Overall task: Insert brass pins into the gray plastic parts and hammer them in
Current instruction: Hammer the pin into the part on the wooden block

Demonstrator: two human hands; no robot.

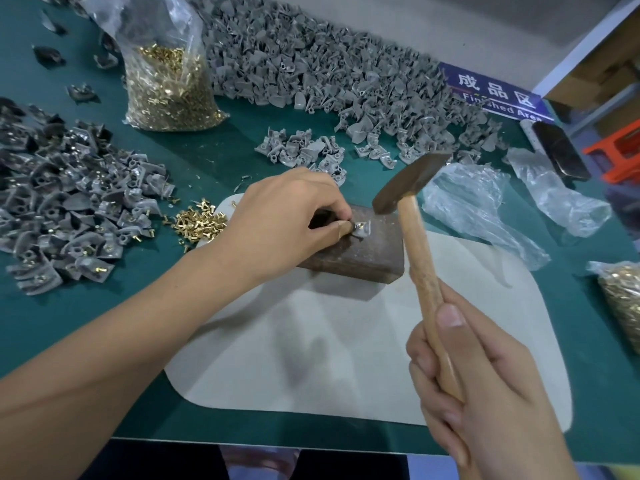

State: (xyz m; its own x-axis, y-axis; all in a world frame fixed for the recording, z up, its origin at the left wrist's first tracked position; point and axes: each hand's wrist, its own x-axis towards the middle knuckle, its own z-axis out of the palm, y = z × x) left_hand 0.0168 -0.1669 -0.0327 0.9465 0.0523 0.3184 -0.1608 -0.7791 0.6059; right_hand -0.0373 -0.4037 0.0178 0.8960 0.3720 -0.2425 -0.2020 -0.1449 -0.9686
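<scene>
Hammer raised over a gray part held on a rusty metal block.

The left hand (287,216) pinches a gray plastic part (362,229), a brass pin (360,223) seated in it, on top of the block (367,247); the right hand (485,386) grips the wooden handle of the hammer (408,188), whose head hangs just above the block. Behind and left of the block, a clear plastic bag (166,74) holds brass pins. Loose pins (199,220) lie just left of the block, pinned parts (65,206) farther left, a heap of gray parts (329,71) behind. The block sits on a smooth beige mat (346,341); crumpled empty bags (485,206) lie to its right.
</scene>
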